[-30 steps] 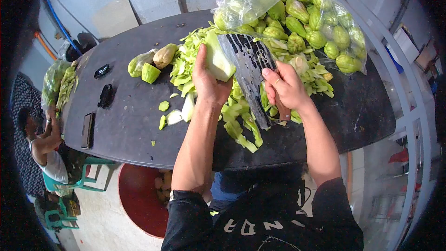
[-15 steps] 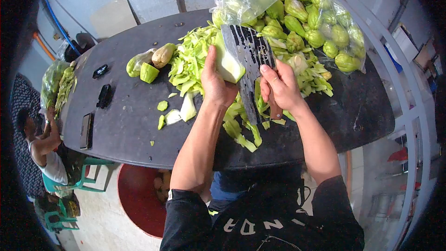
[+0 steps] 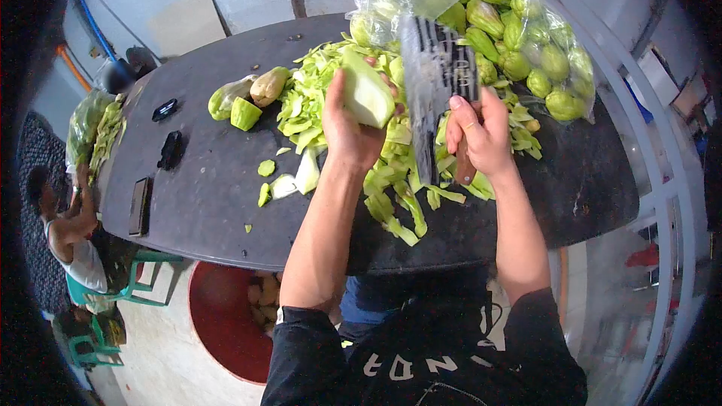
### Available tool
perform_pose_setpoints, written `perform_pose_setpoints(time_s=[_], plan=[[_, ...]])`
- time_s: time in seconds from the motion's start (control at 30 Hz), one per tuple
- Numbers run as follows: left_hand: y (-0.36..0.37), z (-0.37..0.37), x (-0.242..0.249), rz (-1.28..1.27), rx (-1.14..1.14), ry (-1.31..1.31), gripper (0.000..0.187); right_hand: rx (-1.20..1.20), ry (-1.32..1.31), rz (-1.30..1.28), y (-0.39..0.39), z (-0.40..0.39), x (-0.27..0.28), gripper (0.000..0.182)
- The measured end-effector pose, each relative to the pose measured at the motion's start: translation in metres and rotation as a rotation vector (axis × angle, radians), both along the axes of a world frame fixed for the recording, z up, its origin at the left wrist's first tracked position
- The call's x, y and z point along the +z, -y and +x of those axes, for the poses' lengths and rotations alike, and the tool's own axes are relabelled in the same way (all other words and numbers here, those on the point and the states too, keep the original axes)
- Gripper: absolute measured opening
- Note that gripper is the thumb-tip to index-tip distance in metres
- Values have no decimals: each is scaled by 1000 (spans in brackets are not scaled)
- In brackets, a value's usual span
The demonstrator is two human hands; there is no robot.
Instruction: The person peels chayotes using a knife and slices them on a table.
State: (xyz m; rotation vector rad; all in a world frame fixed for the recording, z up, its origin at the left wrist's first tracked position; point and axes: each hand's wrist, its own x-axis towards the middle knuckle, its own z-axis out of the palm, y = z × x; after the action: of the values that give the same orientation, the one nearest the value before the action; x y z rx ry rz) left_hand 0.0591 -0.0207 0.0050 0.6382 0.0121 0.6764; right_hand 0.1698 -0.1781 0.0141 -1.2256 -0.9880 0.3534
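Note:
A pale green peeled chayote (image 3: 365, 92) rests in my left hand (image 3: 352, 129), its smooth cut face turned up and my fingers around its far side. My right hand (image 3: 481, 133) grips the wooden handle of a wide cleaver (image 3: 436, 83), whose blade stands up to the right of the chayote, apart from it and slightly blurred. Beneath both hands lies a heap of green peelings (image 3: 312, 94), with some strips (image 3: 395, 218) nearer the table's front edge.
Behind my right hand, a clear plastic bag (image 3: 556, 37) holds several whole chayotes. Other chayotes (image 3: 244, 113) and dark objects (image 3: 171, 152) lie left on the dark table (image 3: 203, 210). A red tub (image 3: 218, 331) stands below. Another person (image 3: 71, 233) sits at far left.
The cleaver has moved right, away from the chayote, and its blade stands more upright. My left hand has turned the chayote so more of its pale face shows.

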Motion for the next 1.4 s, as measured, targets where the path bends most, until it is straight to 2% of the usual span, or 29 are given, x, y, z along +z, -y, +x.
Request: perform_pose_setpoints(time_s=[0.03,0.1,0.13,0.17,0.23,0.3,0.33,0.6,1.0,1.07,1.4], plan=[[1,1,1,2,4,1,49,-74,10,47,-1,-4,0,21],[1,3,3,-212,249,32,52,-282,404,-102,0,-16,-1,20],[0,4,2,-244,303,58,52,-388,749,-11,-5,-25,-2,20],[-1,4,1,-240,305,53,52,-386,930,55,-9,-33,-6,13],[-4,3,-4,-127,479,64,51,-351,1141,14,-11,-49,-12,9],[-19,3,-16,-6,348,409,51,-285,1228,-5,-10,-63,-10,16],[-21,0,-18,5,370,398,52,-272,1293,-23,-9,-66,-10,18],[-22,1,-17,87,534,360,58,-290,1282,-38,-12,-69,-14,18],[-12,0,-9,160,476,373,55,-300,1253,-75,-11,-66,-14,15],[-18,-1,-12,154,344,514,54,-273,1258,-37,-8,-68,-11,15],[-22,0,-15,176,368,531,51,-271,1223,8,-10,-71,-12,14]])
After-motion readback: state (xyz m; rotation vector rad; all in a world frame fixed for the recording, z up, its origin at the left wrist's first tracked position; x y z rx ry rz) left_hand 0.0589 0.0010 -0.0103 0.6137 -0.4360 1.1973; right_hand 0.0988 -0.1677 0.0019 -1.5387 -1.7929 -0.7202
